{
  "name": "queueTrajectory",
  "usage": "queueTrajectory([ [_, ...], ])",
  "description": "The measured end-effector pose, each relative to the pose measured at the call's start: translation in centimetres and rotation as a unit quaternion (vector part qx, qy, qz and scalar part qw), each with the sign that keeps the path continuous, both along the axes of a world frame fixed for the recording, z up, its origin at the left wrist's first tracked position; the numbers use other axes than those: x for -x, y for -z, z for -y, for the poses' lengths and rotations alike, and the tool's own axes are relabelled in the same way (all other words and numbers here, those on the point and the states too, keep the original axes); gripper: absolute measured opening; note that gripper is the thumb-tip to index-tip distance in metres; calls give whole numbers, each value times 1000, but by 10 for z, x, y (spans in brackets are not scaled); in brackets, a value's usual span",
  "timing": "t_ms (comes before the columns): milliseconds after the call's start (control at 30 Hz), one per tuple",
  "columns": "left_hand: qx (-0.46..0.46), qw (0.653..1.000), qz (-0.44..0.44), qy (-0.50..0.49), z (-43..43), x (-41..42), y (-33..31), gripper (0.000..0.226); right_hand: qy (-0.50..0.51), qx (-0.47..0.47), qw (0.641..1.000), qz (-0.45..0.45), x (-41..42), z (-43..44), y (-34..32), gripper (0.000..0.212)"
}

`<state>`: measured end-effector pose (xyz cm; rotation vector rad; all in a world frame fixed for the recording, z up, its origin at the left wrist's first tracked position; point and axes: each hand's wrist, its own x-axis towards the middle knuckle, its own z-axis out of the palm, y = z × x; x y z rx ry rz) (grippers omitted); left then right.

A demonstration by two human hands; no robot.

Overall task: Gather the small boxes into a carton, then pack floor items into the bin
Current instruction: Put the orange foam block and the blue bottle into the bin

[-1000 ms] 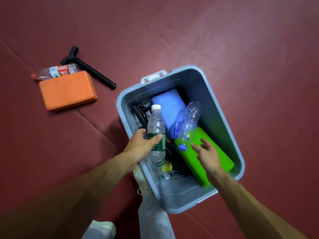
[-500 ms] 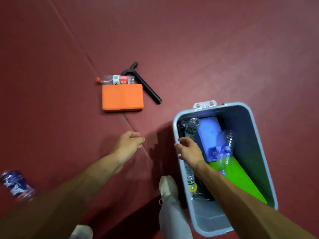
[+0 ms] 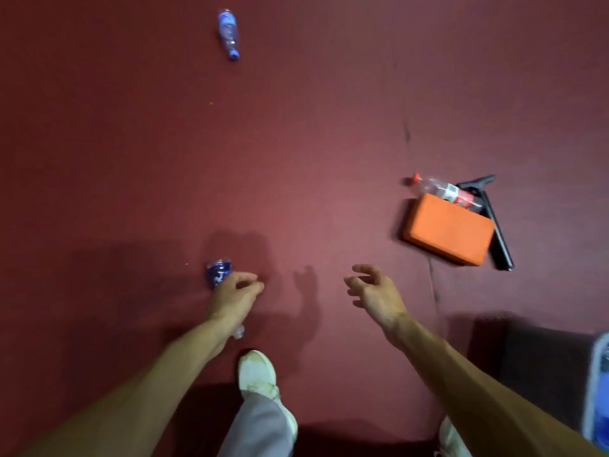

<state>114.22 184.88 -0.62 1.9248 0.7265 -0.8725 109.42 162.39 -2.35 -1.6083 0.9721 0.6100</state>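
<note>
Floor (image 3: 296, 159), left hand (image 3: 234, 298) over bottle (image 3: 218, 273), right (image 3: 375, 293) slack

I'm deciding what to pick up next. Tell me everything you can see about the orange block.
The orange block is a plain rectangular slab, foam-like and matte. It lies flat on the red floor, beyond the right hand and untouched by it. A clear red-capped bottle lies along its far edge, and a black T-handled rod lies along its right side.

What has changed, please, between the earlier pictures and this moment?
The left hand released the green-labelled bottle into the bin and moved left, over a blue-labelled bottle on the floor; grip unclear. The right hand left the bin, open. Orange block, red-capped bottle and black T-handled tool stayed together.
</note>
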Motion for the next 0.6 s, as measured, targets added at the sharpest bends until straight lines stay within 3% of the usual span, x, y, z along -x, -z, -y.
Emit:
queueTrajectory([
  [233,-62,994,-23,-88,-110,-18,70,5,-64,-26,998,-3,-63,-115,58,34],
  [400,-101,988,-43,-108,-120,-14,167,42,-141,-38,989,-29,-60,-149,147,36],
  [600,-161,981,-70,-85,-102,18,281,82,-185,-19,981,-46,-38,-126,246,27],
])
